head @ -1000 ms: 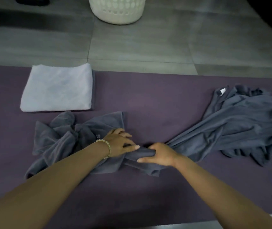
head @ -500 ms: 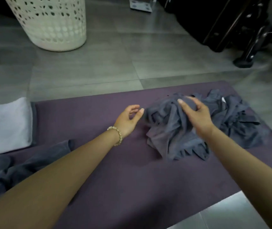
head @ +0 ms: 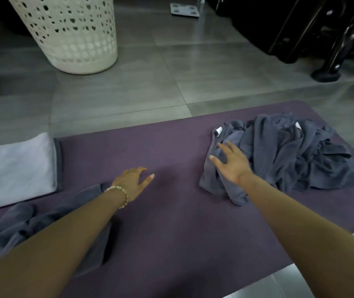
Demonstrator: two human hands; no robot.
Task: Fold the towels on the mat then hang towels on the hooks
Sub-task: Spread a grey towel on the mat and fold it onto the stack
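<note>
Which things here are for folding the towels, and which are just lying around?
For the job:
purple mat
folded pale towel
crumpled grey towel pile
grey towel at the near left

Just lying about:
white laundry basket
bathroom scale
black case

Soft grey cloth towels (head: 283,155) lie on a matt purple mat (head: 171,222); floor tiles (head: 150,82) look glossy.

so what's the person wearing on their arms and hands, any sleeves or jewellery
No sleeves show; both forearms are bare. The left hand has a bracelet of small pale and gold beads at the wrist. The right hand wears nothing visible.
</note>
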